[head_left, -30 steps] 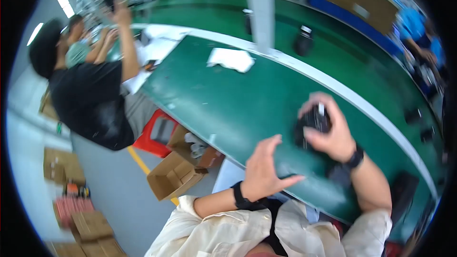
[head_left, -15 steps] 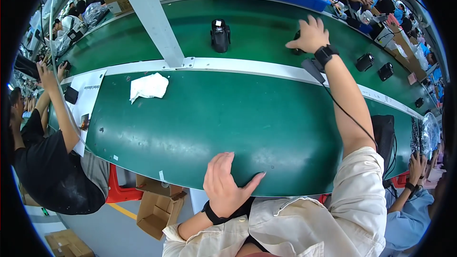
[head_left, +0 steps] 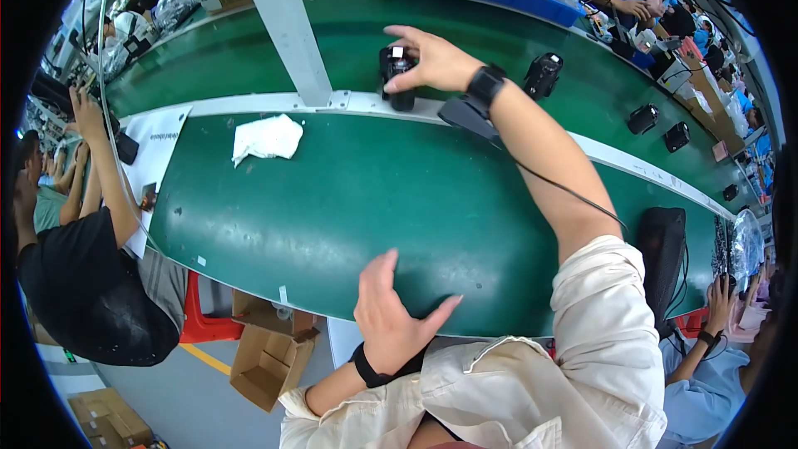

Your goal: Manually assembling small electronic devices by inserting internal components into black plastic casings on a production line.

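Observation:
My right hand (head_left: 439, 65) reaches across to the far side of the white rail, thumb and fingers curved round a black rounded device (head_left: 402, 98) with a small white label on top. The device overlaps the rail at its lower end. Its exact kind does not show. Near the front edge of the green work surface (head_left: 374, 175) is my left hand (head_left: 389, 316), open and holding nothing, thumb and fingers apart. A second black device (head_left: 544, 75) stands on the far green strip, to the right of my right hand.
A white rail (head_left: 366, 103) with a metal post (head_left: 287, 25) divides the green surfaces. A crumpled white cloth (head_left: 268, 138) lies left. More black devices (head_left: 642, 119) stand far right. A black case (head_left: 662, 249) sits near my right arm. Co-workers (head_left: 87, 274) sit on both sides.
My right hand has moved left, from the device at the right to the one near the post. That device has come toward the rail. My left hand stays nearly in place.

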`<state>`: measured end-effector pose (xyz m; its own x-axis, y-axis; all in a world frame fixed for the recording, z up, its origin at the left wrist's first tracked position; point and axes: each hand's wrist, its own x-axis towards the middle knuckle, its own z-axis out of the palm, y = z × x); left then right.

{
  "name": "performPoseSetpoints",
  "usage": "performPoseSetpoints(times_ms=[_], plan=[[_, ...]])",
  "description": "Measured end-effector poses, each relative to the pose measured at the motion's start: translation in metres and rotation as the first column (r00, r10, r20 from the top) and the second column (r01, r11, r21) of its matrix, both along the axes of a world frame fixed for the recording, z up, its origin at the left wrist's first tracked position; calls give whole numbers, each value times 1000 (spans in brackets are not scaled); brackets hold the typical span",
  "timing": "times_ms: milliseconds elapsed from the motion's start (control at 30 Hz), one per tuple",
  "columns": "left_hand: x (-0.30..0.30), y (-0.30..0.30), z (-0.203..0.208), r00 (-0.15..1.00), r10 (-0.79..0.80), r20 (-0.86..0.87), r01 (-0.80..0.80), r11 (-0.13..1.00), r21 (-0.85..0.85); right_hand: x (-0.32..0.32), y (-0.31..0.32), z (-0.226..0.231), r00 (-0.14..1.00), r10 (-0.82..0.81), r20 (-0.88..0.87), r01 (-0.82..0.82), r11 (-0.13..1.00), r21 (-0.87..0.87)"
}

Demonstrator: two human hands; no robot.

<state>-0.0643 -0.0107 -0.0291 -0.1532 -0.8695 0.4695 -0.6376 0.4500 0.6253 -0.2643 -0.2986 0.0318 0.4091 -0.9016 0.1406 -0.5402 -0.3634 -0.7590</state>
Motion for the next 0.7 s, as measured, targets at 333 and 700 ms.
performPoseSetpoints(times_ms=[333,700], plan=[[15,-16,2,684,-84,-725,337,917,212,39,176,17,562,810,170,-825,532,192],[17,-8,-8,866,-53,-497,227,927,297,23,204,53,777,577,-250,-629,717,-299]])
